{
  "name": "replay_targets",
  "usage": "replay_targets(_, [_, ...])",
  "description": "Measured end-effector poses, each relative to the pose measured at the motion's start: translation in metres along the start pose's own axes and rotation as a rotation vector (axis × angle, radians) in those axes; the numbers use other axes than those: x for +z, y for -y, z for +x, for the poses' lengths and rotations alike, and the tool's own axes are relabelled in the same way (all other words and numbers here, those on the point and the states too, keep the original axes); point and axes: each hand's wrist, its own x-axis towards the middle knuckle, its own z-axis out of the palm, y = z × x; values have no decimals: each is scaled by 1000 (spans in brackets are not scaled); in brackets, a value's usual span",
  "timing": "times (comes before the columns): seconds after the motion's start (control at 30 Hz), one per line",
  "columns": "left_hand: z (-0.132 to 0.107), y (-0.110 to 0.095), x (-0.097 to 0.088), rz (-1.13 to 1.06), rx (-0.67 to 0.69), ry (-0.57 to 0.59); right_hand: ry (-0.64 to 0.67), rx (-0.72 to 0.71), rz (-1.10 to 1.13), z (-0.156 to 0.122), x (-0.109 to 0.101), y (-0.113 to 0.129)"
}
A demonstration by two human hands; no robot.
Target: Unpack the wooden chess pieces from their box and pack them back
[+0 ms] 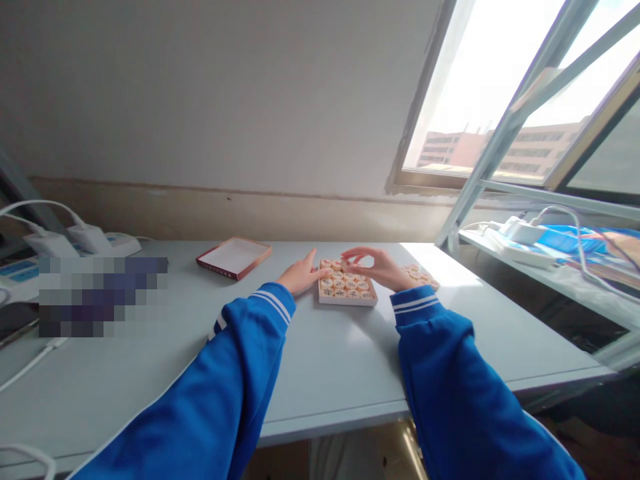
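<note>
A shallow white box point(349, 302) stands on the desk, filled with rows of round wooden Chinese chess pieces point(340, 284) that carry dark characters. Over the far right part of the box, my right hand point(375, 265) pinches a chess piece between thumb and fingertips. My left hand point(301, 274) rests at the box's left side, fingers stretched out and thumb touching the rim area. More loose chess pieces point(420, 276) lie on the desk to the right, partly hidden behind my right wrist.
A red-edged box lid point(234, 257) lies inside-up on the desk point(320, 373), left of the box. At the far left are white chargers with cables point(90, 238) and a power strip. A metal frame point(453, 227) rises at the right beside a second desk holding a blue tray point(565, 239).
</note>
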Motion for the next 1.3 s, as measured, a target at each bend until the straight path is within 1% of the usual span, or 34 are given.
replay_targets(0.1, [0,1,1,3,5,-21,-22,-3,-165,1,10,2])
replay_targets(0.23, [0,1,1,9,11,-23,-19,18,-308,2,20,-6])
replay_targets(0.33, [0,1,1,9,17,-18,4,21,-338,2,24,-11])
replay_targets(0.43, [0,0,0,1,2,-14,24,-8,-318,3,27,-13])
replay_targets(0.53, [-2,-4,-2,-5,-32,6,19,-23,-299,3,26,-12])
replay_targets(0.6, [-3,-6,-4,-14,-52,16,23,-4,-314,3,23,-10])
replay_targets(0.67, [-5,-8,-5,-25,-62,18,19,50,-376,2,17,-10])
replay_targets(0.73, [-5,-9,-5,-31,-61,20,-16,160,-504,-1,8,-14])
replay_targets(0.8, [-5,-9,-5,-29,-59,22,-52,340,-677,-6,-3,-24])
replay_targets(0.87, [-5,-9,-5,-19,-60,26,-33,540,-809,-12,-13,-38])
replay_targets(0.93, [-4,-9,-4,-6,-62,28,25,658,-819,-18,-23,-52])
replay_targets(1.0, [-4,-10,-4,10,-63,25,70,672,-761,-21,-30,-61])
replay_targets(1.07, [-3,-10,-4,24,-64,16,71,638,-728,-23,-36,-64])
replay_targets(1.2, [-3,-9,-4,32,-60,11,51,588,-674,-24,-43,-55])
replay_targets(1.3, [-4,-8,-4,32,-52,10,57,638,-642,-24,-41,-50])
